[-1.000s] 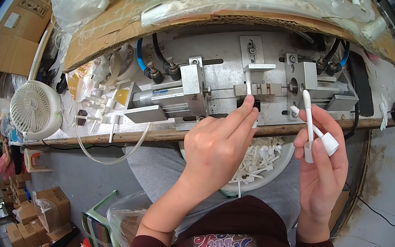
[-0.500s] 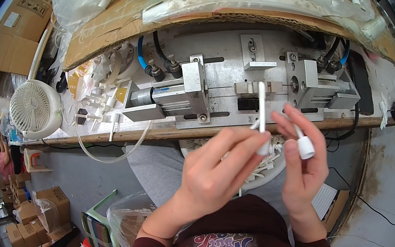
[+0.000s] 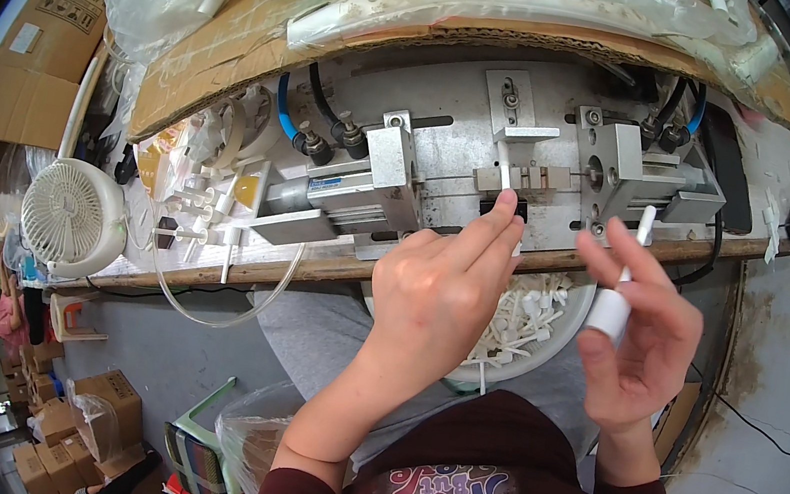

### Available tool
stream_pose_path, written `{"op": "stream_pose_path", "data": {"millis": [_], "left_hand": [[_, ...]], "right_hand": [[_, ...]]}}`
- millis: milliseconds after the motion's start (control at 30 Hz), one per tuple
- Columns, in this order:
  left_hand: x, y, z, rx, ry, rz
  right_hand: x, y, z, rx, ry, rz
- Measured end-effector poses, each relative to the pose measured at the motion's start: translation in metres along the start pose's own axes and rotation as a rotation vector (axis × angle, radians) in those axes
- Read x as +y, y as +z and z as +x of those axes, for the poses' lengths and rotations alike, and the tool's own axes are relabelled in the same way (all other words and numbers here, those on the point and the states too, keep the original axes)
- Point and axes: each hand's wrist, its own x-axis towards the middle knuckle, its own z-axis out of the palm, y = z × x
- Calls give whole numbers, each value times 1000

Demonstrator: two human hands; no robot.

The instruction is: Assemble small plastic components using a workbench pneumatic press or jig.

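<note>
Left hand (image 3: 438, 299), centre of frame: fingers together at the lower end of a white stick (image 3: 504, 166), lying over a small metal block (image 3: 541, 178); thumb hidden, pinch or mere touch impossible to tell. Right hand (image 3: 648, 348), right of centre: grip pinching a white capped stick (image 3: 607, 315), cap between thumb and fingers. Just below the counter (image 3: 306, 272), centre: white tub (image 3: 567, 344) of white pieces (image 3: 525, 316). Far left: white fan (image 3: 71, 214).
</note>
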Motion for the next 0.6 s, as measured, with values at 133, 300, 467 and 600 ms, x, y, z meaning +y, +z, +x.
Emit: {"op": "stream_pose_path", "data": {"millis": [133,300,467,600], "left_hand": [[-1,1,-1,26,-8,-24],[-5,1,-4,64,14,-71],[-5,-26,-27,-184,25,-286],[-1,-32,-42,-296,19,-394]], "right_hand": [[-15,-7,13,-129,-47,-470],[-9,-8,27,-196,-158,-677],[4,0,36,-366,-210,-794],[10,14,37,-459,-245,-893]]}}
